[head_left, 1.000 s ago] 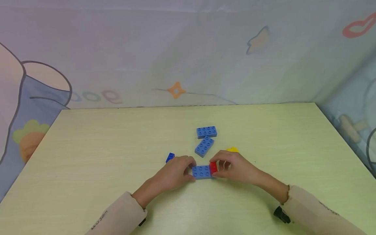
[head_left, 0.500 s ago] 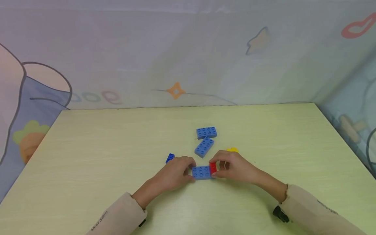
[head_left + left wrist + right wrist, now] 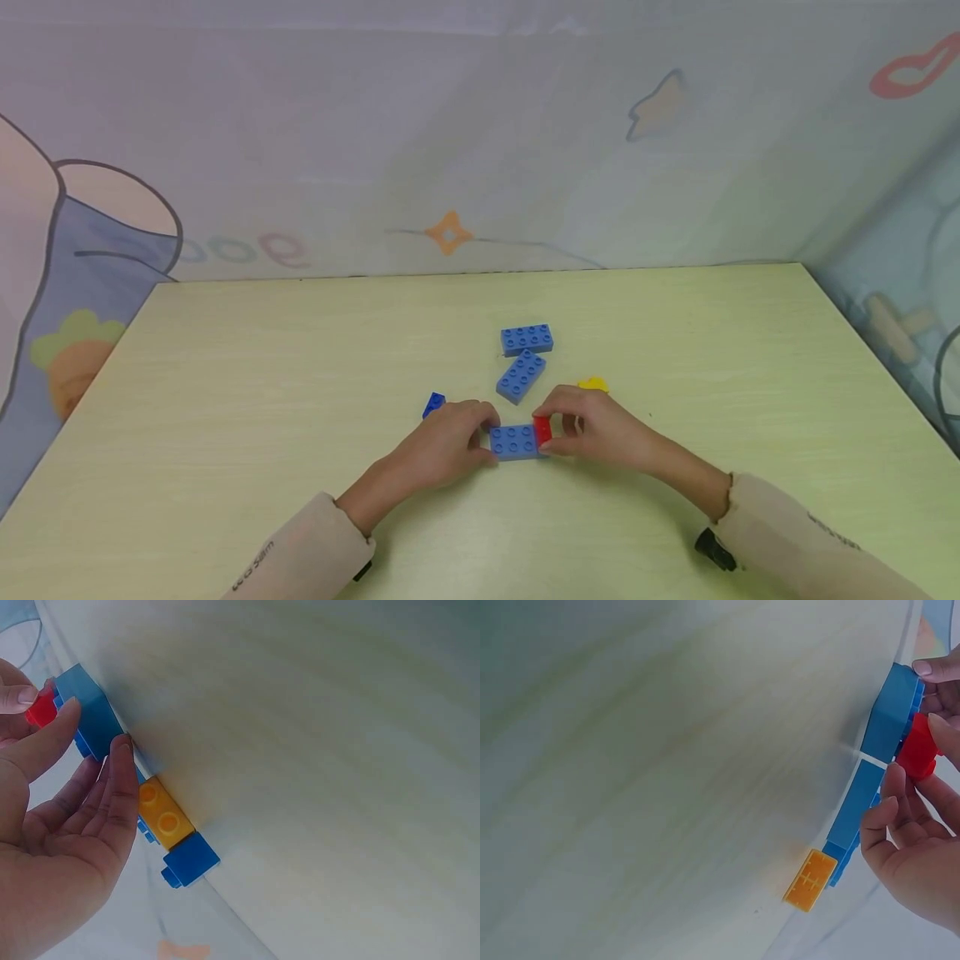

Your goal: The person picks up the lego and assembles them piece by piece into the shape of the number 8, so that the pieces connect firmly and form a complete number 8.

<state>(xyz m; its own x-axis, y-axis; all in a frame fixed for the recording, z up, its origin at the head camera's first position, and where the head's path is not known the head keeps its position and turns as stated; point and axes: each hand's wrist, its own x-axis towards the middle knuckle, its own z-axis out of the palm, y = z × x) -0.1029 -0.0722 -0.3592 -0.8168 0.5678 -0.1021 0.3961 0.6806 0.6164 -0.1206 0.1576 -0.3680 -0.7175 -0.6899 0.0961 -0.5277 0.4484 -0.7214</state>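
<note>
My left hand (image 3: 444, 443) grips the left end of a light-blue toy building brick (image 3: 512, 442) on the table. At the brick's right end, my right hand (image 3: 600, 427) pinches a small red brick (image 3: 543, 431) between thumb and fingers. The red brick sits over the last studs of the blue one, as the right wrist view also shows with the red brick (image 3: 916, 748) against the studded side. In the left wrist view, the thumb and fingers lie along opposite long sides of the blue brick (image 3: 94, 712).
Beyond the hands lie two more light-blue bricks, one slanted (image 3: 521, 376) and one straight (image 3: 527, 339). A dark-blue brick (image 3: 433, 404) peeks out behind the left hand. A yellow piece (image 3: 593, 384) is partly hidden behind the right hand. One studded yellow brick (image 3: 166, 812) shows in the left wrist view.
Both hands keep their hold on the two bricks with almost no movement. The whole head view has shifted very slightly.
</note>
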